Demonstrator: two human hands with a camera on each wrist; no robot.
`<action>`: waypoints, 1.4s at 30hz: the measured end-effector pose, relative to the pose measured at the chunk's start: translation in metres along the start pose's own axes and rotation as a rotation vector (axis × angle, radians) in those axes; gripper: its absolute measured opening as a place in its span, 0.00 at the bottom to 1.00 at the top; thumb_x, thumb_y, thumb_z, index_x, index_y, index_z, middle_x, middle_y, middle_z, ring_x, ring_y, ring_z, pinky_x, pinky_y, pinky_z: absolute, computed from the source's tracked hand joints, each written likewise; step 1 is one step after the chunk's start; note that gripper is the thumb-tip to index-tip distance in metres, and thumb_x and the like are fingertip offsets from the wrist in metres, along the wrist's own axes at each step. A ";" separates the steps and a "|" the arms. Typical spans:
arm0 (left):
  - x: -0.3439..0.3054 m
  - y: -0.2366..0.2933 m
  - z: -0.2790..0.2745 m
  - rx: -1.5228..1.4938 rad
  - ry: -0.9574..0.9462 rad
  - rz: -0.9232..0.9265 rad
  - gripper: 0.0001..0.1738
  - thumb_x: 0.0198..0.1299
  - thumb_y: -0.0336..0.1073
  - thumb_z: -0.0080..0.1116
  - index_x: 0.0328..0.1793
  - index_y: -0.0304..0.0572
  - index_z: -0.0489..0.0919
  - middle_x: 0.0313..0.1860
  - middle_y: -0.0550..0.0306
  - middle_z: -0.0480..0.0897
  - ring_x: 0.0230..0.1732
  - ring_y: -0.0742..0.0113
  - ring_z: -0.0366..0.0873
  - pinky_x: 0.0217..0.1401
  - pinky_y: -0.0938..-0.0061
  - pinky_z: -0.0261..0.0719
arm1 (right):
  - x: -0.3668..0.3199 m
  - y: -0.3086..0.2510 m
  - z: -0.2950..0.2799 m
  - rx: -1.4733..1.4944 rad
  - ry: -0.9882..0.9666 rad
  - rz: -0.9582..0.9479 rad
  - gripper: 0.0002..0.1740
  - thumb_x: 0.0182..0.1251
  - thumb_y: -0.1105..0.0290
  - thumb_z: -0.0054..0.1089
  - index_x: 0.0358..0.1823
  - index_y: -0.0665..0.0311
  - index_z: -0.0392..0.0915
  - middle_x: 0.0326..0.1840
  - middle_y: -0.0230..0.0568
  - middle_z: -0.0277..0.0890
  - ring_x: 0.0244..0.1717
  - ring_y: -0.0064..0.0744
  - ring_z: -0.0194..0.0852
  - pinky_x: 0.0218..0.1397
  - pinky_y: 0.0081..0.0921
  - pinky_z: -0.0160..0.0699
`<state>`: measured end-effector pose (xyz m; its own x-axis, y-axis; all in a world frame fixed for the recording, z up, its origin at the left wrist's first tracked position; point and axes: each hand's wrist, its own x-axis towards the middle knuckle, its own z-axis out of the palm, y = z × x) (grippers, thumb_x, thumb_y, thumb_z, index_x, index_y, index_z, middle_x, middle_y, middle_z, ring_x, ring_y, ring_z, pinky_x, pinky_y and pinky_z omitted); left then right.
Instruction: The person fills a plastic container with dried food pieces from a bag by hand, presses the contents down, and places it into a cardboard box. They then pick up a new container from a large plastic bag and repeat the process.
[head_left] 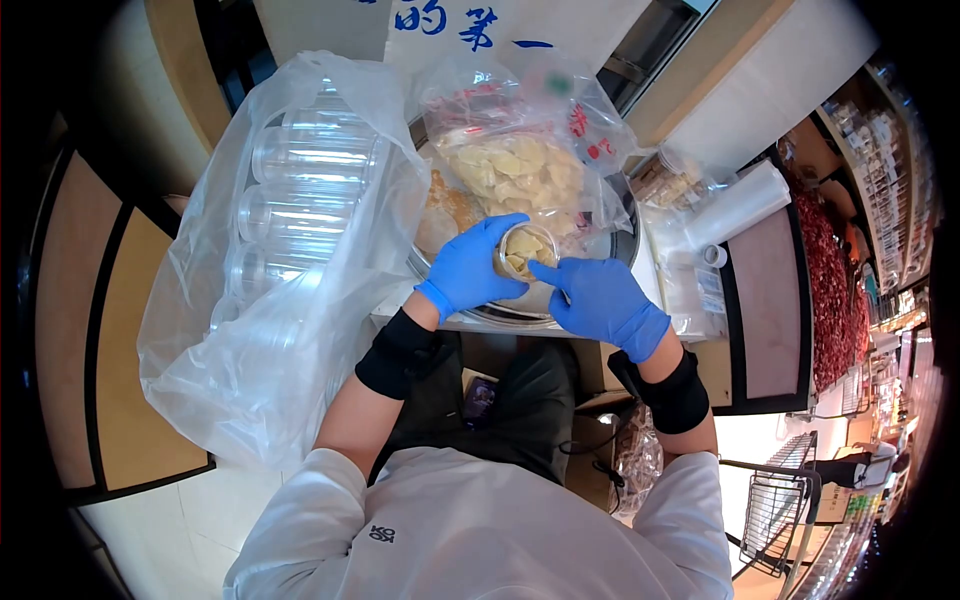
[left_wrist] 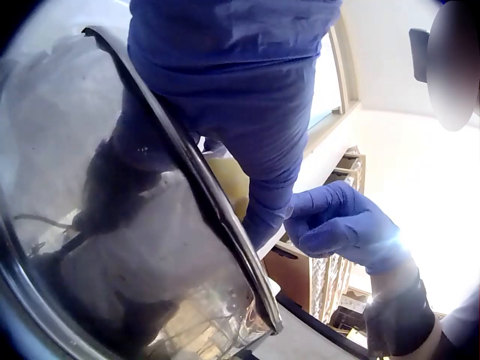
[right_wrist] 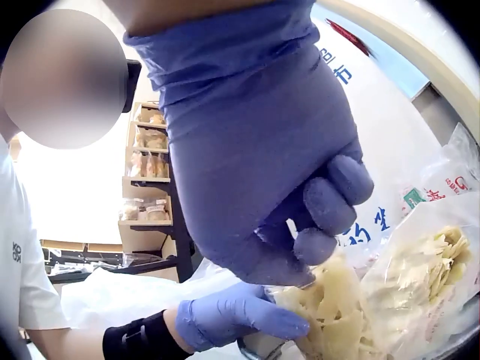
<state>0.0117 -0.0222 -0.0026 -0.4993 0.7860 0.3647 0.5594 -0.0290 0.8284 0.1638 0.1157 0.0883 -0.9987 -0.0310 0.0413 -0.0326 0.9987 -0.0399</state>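
My left hand [head_left: 468, 268] grips the jar [head_left: 541, 240]; my right hand [head_left: 603, 300] pinches slices [head_left: 522, 256] into it. I judge I'm mid-filling; next calls for gentle packing.

The left hand [head_left: 470, 268] and right hand [head_left: 600, 300] are blue-gloved; black wrist bands [head_left: 398, 353] mid-frame; white short-sleeved shirt [head_left: 480, 530], dark logo [head_left: 381, 533], at bottom.

Pale tiled floor [head_left: 170, 520] at lower left, bordered by wood-panelled wall [head_left: 90, 330]. White sign [head_left: 470, 25] with blue characters at rear. Stocked shelves [head_left: 890, 170] at right. Bright window [left_wrist: 330, 82] in the left wrist view.
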 end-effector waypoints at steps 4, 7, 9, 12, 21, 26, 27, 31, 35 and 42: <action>0.001 0.004 -0.001 0.029 -0.021 0.003 0.46 0.41 0.42 0.75 0.70 0.52 0.68 0.60 0.48 0.77 0.60 0.49 0.76 0.62 0.63 0.75 | -0.005 -0.002 0.004 -0.066 -0.017 0.039 0.27 0.56 0.67 0.55 0.60 0.50 0.78 0.29 0.44 0.80 0.28 0.46 0.80 0.33 0.40 0.78; 0.001 0.002 0.003 0.044 -0.006 0.004 0.46 0.41 0.43 0.75 0.70 0.52 0.68 0.61 0.48 0.76 0.60 0.49 0.76 0.63 0.63 0.74 | -0.004 -0.004 0.006 -0.021 0.055 0.042 0.27 0.56 0.67 0.54 0.60 0.50 0.78 0.28 0.45 0.81 0.28 0.47 0.80 0.33 0.41 0.77; 0.001 0.002 0.002 0.050 0.025 0.009 0.46 0.41 0.43 0.76 0.70 0.52 0.69 0.61 0.49 0.76 0.61 0.49 0.76 0.63 0.63 0.74 | -0.001 -0.008 0.005 -0.043 0.015 0.103 0.26 0.56 0.66 0.55 0.60 0.50 0.78 0.27 0.46 0.80 0.28 0.47 0.80 0.33 0.41 0.78; 0.001 0.004 0.000 0.063 -0.014 -0.008 0.46 0.41 0.43 0.76 0.70 0.53 0.69 0.62 0.49 0.76 0.61 0.50 0.75 0.64 0.63 0.74 | -0.002 -0.014 0.001 -0.044 -0.027 0.109 0.25 0.57 0.67 0.54 0.59 0.56 0.77 0.28 0.47 0.80 0.29 0.47 0.81 0.35 0.41 0.78; 0.001 -0.006 0.008 0.076 0.164 -0.042 0.46 0.41 0.45 0.77 0.69 0.42 0.68 0.61 0.45 0.76 0.62 0.51 0.75 0.64 0.64 0.73 | 0.017 0.064 0.030 0.600 0.334 0.325 0.13 0.63 0.66 0.61 0.46 0.62 0.83 0.21 0.43 0.78 0.22 0.34 0.78 0.31 0.29 0.76; 0.005 -0.010 0.010 0.073 0.322 -0.077 0.47 0.41 0.45 0.78 0.67 0.36 0.67 0.59 0.44 0.77 0.61 0.53 0.76 0.64 0.65 0.73 | 0.032 0.106 0.106 0.410 0.650 0.090 0.11 0.63 0.69 0.61 0.42 0.67 0.82 0.36 0.49 0.82 0.38 0.45 0.82 0.44 0.34 0.79; 0.006 -0.010 0.010 0.077 0.321 -0.072 0.47 0.41 0.45 0.78 0.67 0.36 0.67 0.59 0.44 0.77 0.61 0.53 0.76 0.64 0.65 0.73 | 0.037 0.109 0.110 0.473 0.537 0.123 0.11 0.62 0.71 0.60 0.43 0.67 0.82 0.43 0.52 0.81 0.47 0.51 0.80 0.52 0.38 0.78; 0.004 -0.009 0.012 -0.027 0.335 -0.109 0.51 0.41 0.45 0.79 0.70 0.34 0.63 0.60 0.45 0.76 0.62 0.56 0.76 0.64 0.66 0.74 | 0.067 0.113 0.118 0.498 0.283 0.380 0.17 0.60 0.72 0.61 0.52 0.66 0.79 0.47 0.53 0.79 0.50 0.52 0.76 0.54 0.38 0.77; 0.004 -0.010 0.012 0.024 0.331 -0.087 0.54 0.41 0.45 0.79 0.72 0.34 0.61 0.61 0.44 0.76 0.62 0.56 0.76 0.64 0.65 0.74 | 0.081 0.107 0.110 0.449 0.526 0.189 0.29 0.57 0.72 0.61 0.64 0.64 0.73 0.51 0.54 0.73 0.55 0.54 0.70 0.56 0.38 0.74; 0.005 -0.009 0.014 0.082 0.312 -0.081 0.53 0.41 0.46 0.79 0.72 0.34 0.62 0.61 0.44 0.77 0.62 0.55 0.76 0.64 0.65 0.74 | 0.090 0.122 0.128 0.296 0.549 0.156 0.16 0.54 0.73 0.61 0.46 0.66 0.80 0.41 0.49 0.77 0.49 0.49 0.73 0.51 0.39 0.74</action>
<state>0.0138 -0.0095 -0.0140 -0.7156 0.5566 0.4221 0.5549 0.0858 0.8275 0.0650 0.2291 -0.0408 -0.8291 0.2182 0.5148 0.0236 0.9336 -0.3576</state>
